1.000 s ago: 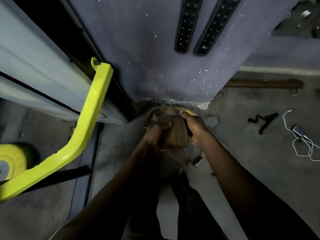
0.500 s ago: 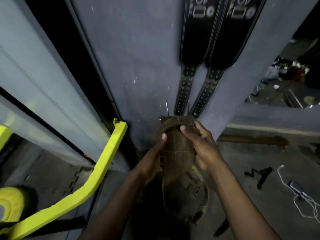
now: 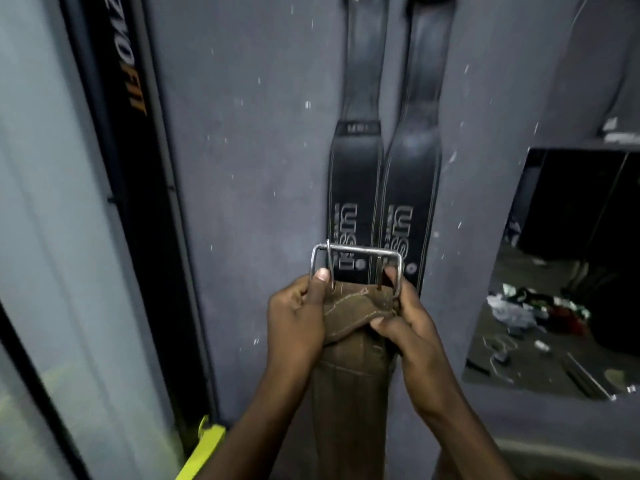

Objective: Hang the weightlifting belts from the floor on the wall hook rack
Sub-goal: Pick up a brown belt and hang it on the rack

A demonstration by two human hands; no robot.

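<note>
Lighting: dim, cool grey-blue, no lamp in sight. Sheen: soft highlights on the two black belts [image 3: 382, 188] and the metal buckle [image 3: 356, 261]. Shadow: opening at right [image 3: 568, 271] nearly black. Sharpness: motion-smeared left panel [image 3: 52, 237]; wide-angle bending at edges; grainy throughout.

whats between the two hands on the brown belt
In the head view, the brown belt's folded end and its metal buckle span between left hand and right hand.

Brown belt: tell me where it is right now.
In the head view the brown belt is low centre, held up by the left hand and right hand, its metal buckle overlapping the bottoms of two black belts hanging on the grey wall.
</note>
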